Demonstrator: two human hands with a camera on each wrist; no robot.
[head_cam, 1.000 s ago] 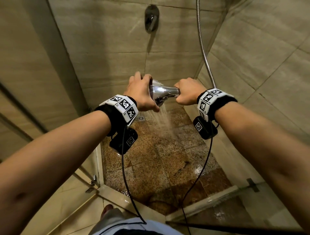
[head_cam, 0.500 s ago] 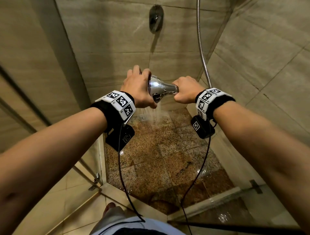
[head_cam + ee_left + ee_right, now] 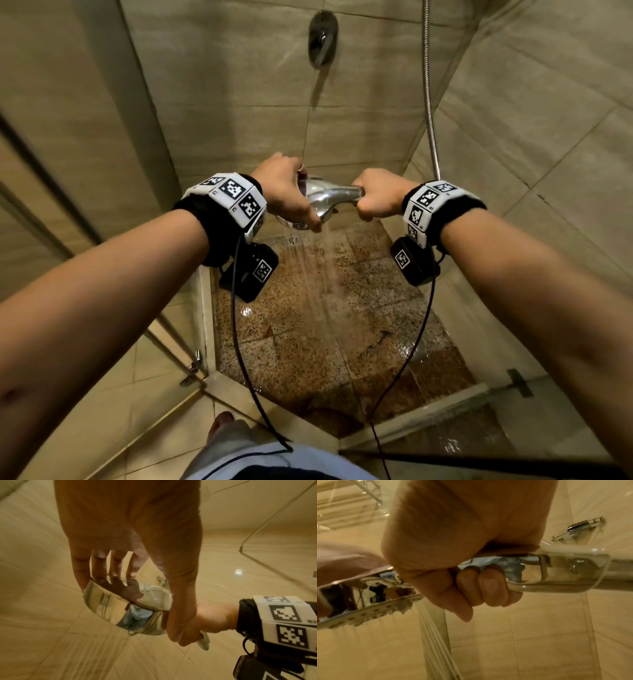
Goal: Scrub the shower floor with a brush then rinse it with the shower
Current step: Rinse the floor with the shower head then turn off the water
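Water (image 3: 318, 274) sprays from shower head (image 3: 317, 200) onto wet shower floor (image 3: 308, 342). Right hand (image 3: 376, 198) grip wraps handle. Left hand (image 3: 284, 192) grip holds round head.

Left hand (image 3: 130, 536) cups chrome shower head (image 3: 126, 608).

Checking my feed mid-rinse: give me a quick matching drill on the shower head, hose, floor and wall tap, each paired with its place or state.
Things:
1. shower head
2. hose
3. floor
4. wall tap

States:
A. wet, speckled brown
B. hangs down the right corner
C. high on the back wall, untouched
D. held in both hands, spraying downward

Pairs: 1-D, 2-B, 3-A, 4-C. The left hand cups the head; the right hand grips the handle.
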